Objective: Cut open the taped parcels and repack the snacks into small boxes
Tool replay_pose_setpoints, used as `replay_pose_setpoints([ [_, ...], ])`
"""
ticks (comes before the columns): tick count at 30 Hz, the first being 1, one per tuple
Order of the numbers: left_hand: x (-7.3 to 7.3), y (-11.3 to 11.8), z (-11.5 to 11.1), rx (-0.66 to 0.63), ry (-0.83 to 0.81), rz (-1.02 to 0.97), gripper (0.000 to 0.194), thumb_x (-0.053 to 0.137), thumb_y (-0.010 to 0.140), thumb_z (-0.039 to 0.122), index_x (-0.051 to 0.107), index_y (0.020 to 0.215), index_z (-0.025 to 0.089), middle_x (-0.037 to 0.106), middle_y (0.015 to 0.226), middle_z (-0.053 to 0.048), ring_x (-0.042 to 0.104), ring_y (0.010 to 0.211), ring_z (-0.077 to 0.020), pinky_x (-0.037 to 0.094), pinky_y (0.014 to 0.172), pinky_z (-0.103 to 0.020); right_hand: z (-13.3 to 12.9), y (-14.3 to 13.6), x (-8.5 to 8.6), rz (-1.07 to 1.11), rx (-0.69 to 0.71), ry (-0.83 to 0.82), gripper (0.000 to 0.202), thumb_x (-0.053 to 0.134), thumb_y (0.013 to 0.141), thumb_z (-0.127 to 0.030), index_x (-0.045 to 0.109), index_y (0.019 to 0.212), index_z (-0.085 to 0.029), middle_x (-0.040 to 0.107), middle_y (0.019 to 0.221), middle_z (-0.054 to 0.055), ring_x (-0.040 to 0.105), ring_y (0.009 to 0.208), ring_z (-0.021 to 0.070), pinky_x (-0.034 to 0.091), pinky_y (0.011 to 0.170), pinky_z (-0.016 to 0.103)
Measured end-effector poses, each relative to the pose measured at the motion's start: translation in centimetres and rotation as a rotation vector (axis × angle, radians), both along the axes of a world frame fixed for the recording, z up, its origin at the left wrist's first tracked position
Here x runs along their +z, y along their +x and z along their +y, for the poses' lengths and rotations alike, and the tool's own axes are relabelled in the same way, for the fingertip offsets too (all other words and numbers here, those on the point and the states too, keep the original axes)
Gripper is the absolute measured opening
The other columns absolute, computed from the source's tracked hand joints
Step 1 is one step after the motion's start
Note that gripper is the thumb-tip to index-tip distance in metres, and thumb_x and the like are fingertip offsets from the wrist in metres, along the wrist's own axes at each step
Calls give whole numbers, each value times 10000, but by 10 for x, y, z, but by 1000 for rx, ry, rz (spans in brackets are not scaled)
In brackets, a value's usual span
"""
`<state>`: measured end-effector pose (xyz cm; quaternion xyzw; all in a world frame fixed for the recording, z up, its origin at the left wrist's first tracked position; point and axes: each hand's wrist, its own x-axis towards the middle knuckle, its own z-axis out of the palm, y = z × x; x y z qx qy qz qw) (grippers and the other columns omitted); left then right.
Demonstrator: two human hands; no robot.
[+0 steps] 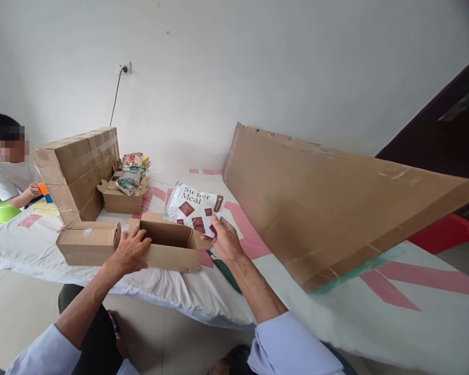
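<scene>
My right hand [227, 239] pinches the lower right corner of a white pouch [193, 200] printed "Super Meal" with dark red squares. The pouch is tilted behind and above the right end of an open cardboard box [170, 259], whose visible inside looks bare. Gripping this box at its left end is my left hand [131, 250], with fingers over the rim. A closed cardboard box [88, 245] sealed with clear tape stands just left of that hand. Something dark green [227, 273] lies partly hidden under my right forearm.
Stacked taped cartons [74, 174] stand at the back left. Beside them, a carton [121, 200] is heaped with packets. A large cardboard sheet [336, 208] leans on the right of the white-and-pink sheet [250, 224]. Another person [10, 166] sits far left, holding something orange and blue.
</scene>
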<state>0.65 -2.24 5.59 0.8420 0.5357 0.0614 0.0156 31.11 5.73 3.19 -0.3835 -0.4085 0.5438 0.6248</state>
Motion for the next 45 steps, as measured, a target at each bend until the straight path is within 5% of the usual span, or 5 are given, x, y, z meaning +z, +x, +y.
replay_pose_setpoints([
  [6,9,-49,18,125,34,-128,1164,1007,700,449,412,1691,311,343,1788,-228,281,1667,-493,329,1262,-659,-2,2,-1,3,-45,-2,675,947,634,-773,728,1005,-253,718,885,-11,639,729,140,628,508,245],
  [15,13,-76,13,352,6,103,588,675,871,157,592,1450,217,635,1481,-218,571,1421,-424,426,1125,-591,-5,1,-1,-8,-27,-8,650,934,654,-774,738,990,-254,724,901,7,663,778,171,606,515,260],
  [28,5,-79,-9,170,-8,-87,1133,901,729,228,366,1724,313,398,1759,-207,513,1537,-443,423,1200,-563,-7,6,-21,34,-47,-29,672,981,617,-749,731,977,-239,729,840,-5,658,696,149,592,467,238],
  [37,-3,-48,10,6,-42,-234,455,709,903,191,800,1330,321,656,1581,-95,691,1351,-363,503,1122,-457,-11,13,-26,35,-45,-36,652,998,604,-726,713,940,-245,701,786,-24,661,661,146,623,473,253],
  [45,3,-47,17,8,-81,-191,361,667,911,147,851,1193,277,832,1250,-51,756,1171,-282,551,1001,-338,-19,7,-21,82,-76,-118,723,1053,450,-725,755,889,-234,732,820,-23,646,678,126,607,464,214],
])
